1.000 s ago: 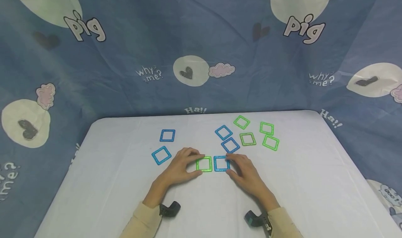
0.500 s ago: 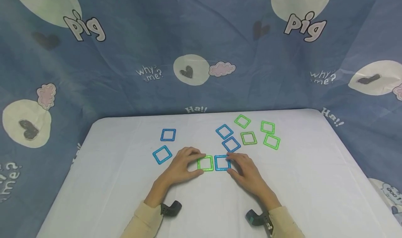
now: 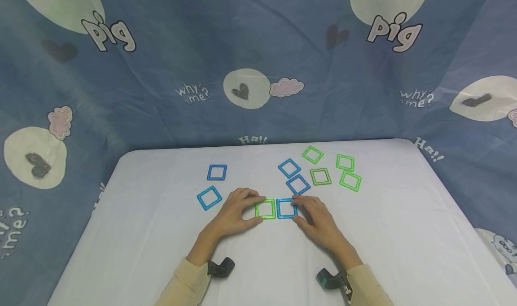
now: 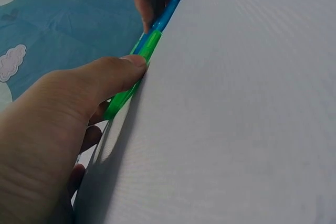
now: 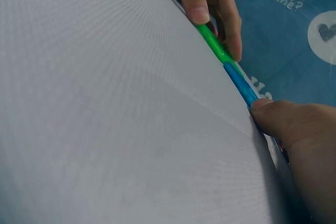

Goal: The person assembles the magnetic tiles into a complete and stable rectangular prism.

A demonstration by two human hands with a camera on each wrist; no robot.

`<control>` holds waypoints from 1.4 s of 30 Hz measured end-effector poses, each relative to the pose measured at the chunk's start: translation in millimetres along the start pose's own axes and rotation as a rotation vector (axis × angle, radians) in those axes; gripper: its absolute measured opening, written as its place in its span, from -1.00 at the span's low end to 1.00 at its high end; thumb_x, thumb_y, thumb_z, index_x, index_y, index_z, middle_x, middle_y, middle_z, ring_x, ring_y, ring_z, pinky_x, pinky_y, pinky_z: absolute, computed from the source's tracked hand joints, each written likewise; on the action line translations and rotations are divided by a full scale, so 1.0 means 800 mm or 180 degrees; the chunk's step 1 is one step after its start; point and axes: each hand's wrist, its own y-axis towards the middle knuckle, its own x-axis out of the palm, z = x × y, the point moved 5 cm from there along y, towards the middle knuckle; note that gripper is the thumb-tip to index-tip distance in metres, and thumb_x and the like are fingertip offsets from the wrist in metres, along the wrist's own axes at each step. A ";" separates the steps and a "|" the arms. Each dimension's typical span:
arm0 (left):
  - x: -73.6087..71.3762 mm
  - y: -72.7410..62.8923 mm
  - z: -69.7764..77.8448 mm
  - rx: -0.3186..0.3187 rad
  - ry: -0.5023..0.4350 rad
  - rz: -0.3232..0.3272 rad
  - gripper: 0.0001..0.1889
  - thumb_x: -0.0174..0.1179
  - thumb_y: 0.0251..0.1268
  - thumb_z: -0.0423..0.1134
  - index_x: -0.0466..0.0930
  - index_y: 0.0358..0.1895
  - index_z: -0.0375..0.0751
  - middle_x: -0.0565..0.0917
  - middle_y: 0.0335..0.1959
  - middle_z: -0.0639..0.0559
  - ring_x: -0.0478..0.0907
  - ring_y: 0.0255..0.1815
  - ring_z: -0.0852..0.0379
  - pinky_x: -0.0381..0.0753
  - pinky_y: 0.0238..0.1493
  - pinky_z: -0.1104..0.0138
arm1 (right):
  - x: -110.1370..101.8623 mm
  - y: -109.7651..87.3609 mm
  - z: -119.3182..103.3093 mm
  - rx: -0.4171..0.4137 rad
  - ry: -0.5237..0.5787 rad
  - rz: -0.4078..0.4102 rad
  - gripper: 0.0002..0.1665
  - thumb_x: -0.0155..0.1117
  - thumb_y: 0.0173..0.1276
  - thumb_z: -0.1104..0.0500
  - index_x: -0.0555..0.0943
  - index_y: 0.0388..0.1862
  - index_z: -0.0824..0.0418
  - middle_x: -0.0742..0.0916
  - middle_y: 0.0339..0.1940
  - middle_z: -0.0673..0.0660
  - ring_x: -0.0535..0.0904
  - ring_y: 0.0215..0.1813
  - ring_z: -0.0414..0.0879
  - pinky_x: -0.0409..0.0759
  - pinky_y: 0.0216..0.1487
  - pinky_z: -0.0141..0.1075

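Both forearms angle inward, thumbs nearest the body. The left hand (image 3: pixel 234 212) pinches a green square (image 3: pixel 268 217) between thumb and fingers; the right hand (image 3: pixel 319 220) likewise grips a blue square (image 3: pixel 286 217) — the pair just beside each other between the hands. More squares (image 3: pixel 321 183) lie beyond the right hand.

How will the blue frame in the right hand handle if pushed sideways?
The blue frame in the right hand is probably stiff: its visible sides look straight. Lying flat, it should slide rather than tip. Its open middle suggests it is light.
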 end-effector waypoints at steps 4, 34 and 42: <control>0.000 0.002 -0.001 0.0030 0.0016 0.0066 -0.46 0.34 0.05 0.05 0.52 0.17 0.17 0.51 0.08 0.18 0.35 0.20 0.12 0.28 0.30 0.06 | 0.000 0.003 0.000 -0.0014 -0.0019 0.0022 -0.52 0.30 0.27 0.02 0.47 0.17 -0.03 0.53 0.28 -0.08 0.36 0.33 -0.08 0.33 0.34 -0.07; 0.005 0.005 0.001 -0.0035 -0.0297 0.0182 -0.75 0.15 0.29 0.00 0.58 0.02 0.25 0.53 0.04 0.30 0.38 0.18 0.22 0.31 0.29 0.09 | -0.005 -0.004 0.001 -0.0078 0.0046 0.0095 -0.53 0.31 0.24 0.05 0.49 0.14 -0.05 0.54 0.26 -0.11 0.36 0.33 -0.15 0.30 0.36 -0.14; 0.002 0.018 -0.003 -0.0004 -0.0648 0.0256 -0.81 0.12 0.34 -0.16 0.60 -0.05 0.21 0.53 -0.02 0.36 0.39 0.12 0.28 0.45 0.19 0.14 | -0.003 -0.001 0.001 -0.0072 0.0146 0.0067 -0.56 0.31 0.24 0.03 0.51 0.12 -0.05 0.54 0.26 -0.09 0.36 0.33 -0.11 0.31 0.34 -0.05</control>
